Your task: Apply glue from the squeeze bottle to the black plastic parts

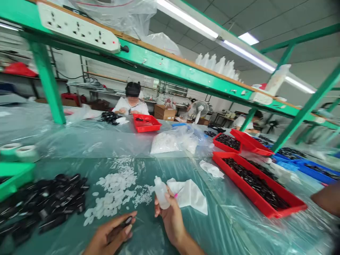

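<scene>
In the lower middle, my left hand point(113, 233) is closed on a small black oval piece point(128, 221), which shows a pale face between fingers and thumb. My right hand point(171, 217) grips a translucent squeeze bottle point(161, 194) upright, its nozzle pointing up. Between and beyond the hands lie loose white plastic pieces point(117, 187), flat ovals and smaller bits. Just behind the bottle, a white cloth point(193, 198) is spread out, with a thin pink tool point(177, 193) on it. To the left is a heap of black pieces point(61, 198).
A red tray point(297, 208) of dark parts stands at right, another red tray point(148, 128) farther back. Bags of white pieces point(166, 141) lie mid-table. A green bin point(16, 173) sits at left. Above runs a green shelf point(164, 67). Co-workers sit across the table.
</scene>
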`<state>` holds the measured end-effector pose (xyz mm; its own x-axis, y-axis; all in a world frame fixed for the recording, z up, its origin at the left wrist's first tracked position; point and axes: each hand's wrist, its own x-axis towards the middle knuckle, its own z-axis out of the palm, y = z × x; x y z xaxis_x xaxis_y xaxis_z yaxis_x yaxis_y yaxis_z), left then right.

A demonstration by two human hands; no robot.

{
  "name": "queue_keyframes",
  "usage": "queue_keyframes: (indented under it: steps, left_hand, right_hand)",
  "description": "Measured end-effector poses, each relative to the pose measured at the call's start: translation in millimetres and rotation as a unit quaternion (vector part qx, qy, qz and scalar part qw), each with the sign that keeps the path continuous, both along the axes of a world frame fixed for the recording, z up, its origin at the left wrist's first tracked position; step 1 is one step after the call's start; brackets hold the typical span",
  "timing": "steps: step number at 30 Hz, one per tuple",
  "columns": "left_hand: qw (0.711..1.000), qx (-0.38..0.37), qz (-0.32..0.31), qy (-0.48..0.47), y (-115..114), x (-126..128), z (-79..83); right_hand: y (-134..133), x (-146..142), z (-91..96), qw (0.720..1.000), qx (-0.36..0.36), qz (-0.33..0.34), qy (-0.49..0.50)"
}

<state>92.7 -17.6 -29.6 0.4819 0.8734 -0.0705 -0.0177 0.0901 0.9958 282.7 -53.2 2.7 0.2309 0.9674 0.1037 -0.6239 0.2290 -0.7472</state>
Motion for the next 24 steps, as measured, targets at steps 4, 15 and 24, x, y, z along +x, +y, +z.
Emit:
queue_keyframes:
  steps: [4,15,24]
  left_hand:
    - [0.991,0.109,-0.009,0.075,-7.2,-2.8,15.3]
    - [0.989,0.131,-0.012,0.066,-14.7,-4.3,34.7]
    - [0.983,0.162,0.015,0.084,-12.2,-4.5,32.7]
  right_hand:
    - [-2.1,1.2,-0.1,0.998,-0.020,0.034,0.050]
    - [-3.9,1.4,0.0,0.987,-0.106,0.052,0.111]
    - [-9.3,-8.0,-8.8,0.990,-0.127,0.064,0.018]
